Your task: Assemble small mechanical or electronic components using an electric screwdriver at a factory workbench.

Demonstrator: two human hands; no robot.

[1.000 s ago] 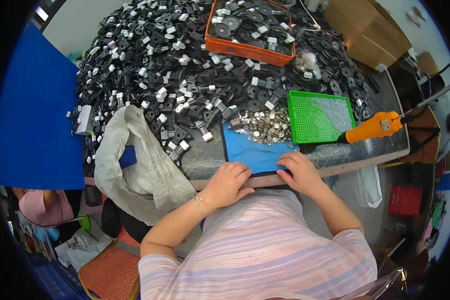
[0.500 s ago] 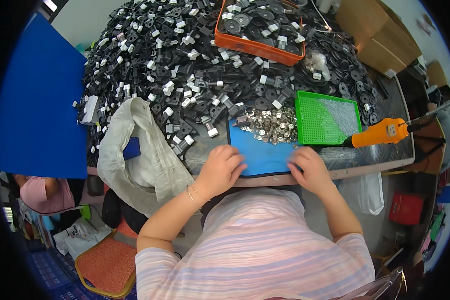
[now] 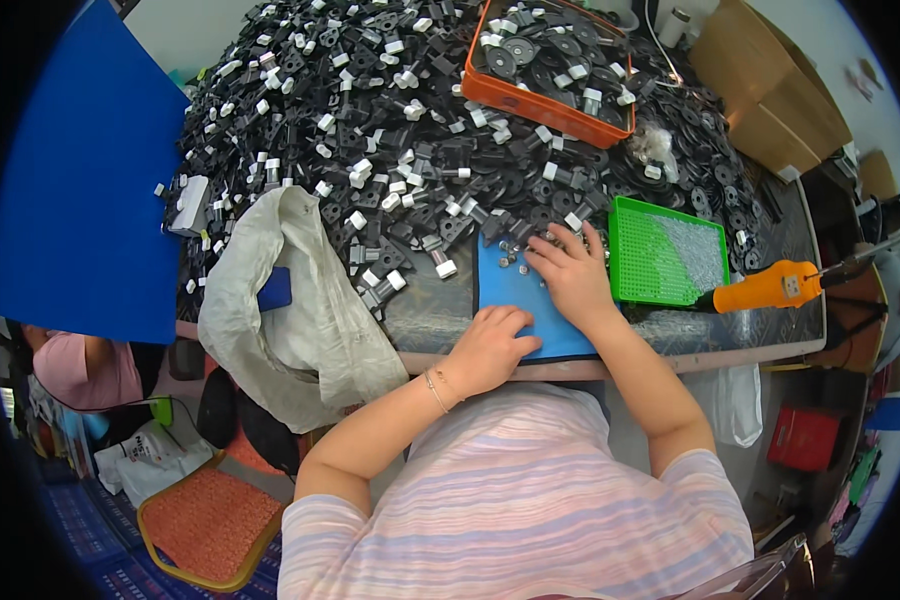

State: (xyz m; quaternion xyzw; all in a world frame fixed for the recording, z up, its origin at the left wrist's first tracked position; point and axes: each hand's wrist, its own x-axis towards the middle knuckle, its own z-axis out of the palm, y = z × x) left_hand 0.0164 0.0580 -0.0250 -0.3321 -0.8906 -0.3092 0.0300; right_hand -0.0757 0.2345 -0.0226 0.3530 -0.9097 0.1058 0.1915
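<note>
A blue mat (image 3: 505, 285) lies at the table's front edge. My left hand (image 3: 492, 350) rests on its near left part, fingers loosely curled and thumb apart from them; I see nothing held. Over the far part of the mat reaches my right hand (image 3: 573, 275), its fingers spread and touching a pile of small round metal parts (image 3: 510, 252). That hand covers most of the pile; a few pieces show at its left. Just right of it stands a green tray (image 3: 625, 290) with many small clear or silvery pieces gathered on its right side.
An orange power screwdriver (image 3: 770, 287) hangs at the right. Black parts with white knobs (image 3: 370, 140) are heaped across the back, around an orange bin (image 3: 550, 112). A whitish sack (image 3: 315, 330) drapes over the left front edge; a cardboard box (image 3: 770, 90) stands back right.
My right hand has moved forward and left from the mat's right edge onto the metal parts. The left hand stays low on the mat. The whole view has shifted slightly.
</note>
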